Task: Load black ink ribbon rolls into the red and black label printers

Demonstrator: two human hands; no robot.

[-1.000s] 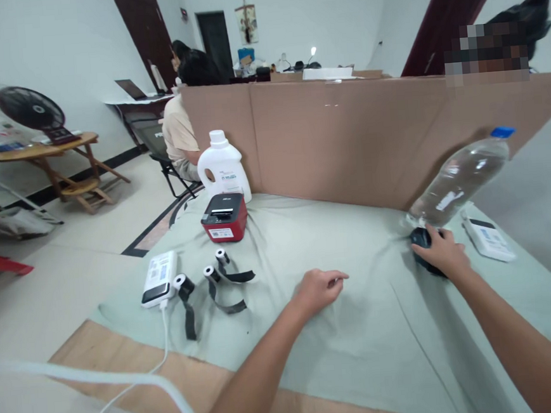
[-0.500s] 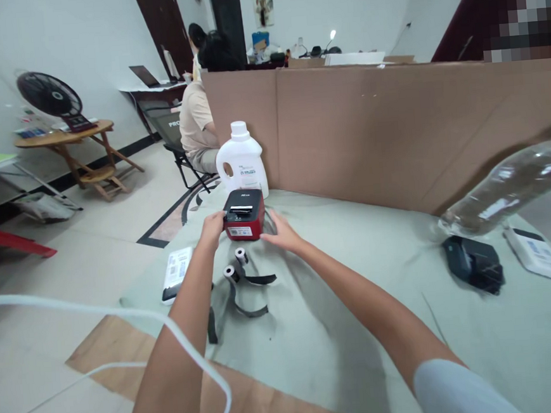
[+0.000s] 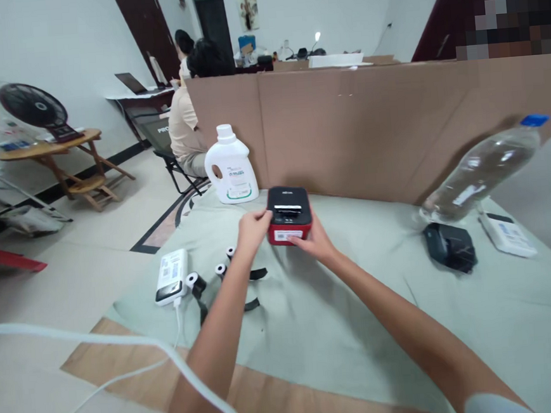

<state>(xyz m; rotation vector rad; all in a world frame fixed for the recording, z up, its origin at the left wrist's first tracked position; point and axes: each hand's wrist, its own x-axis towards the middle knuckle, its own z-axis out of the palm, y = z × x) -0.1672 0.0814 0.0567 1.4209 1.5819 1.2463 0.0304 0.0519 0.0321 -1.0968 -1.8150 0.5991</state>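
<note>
Between my two hands is a small receipt printer [image 3: 289, 205], black on top and red below, with a white label on its front. My left hand [image 3: 254, 228] grips its left side, fingers pressed against the edge. On the right side my right hand [image 3: 317, 238] holds it, the thumb at the front label and the other fingers partly hidden behind. Several small paper rolls [image 3: 196, 281] with dark strips lie on the cloth to the left, some partly covered by my left forearm. A white jug [image 3: 232, 168] stands behind and left of the printer.
A cardboard divider [image 3: 331, 132] runs behind the cloth-covered table [image 3: 324, 336]. At left lies a white power bank [image 3: 171, 275] with a white cable [image 3: 124, 339]. At right are a clear bottle [image 3: 487, 167], a black device [image 3: 449, 247] and another white power bank [image 3: 506, 233]. People sit beyond.
Both hands have moved the printer to the right, out from in front of the white jug. The view has shifted a little, and a third paper roll now shows by my left forearm.
</note>
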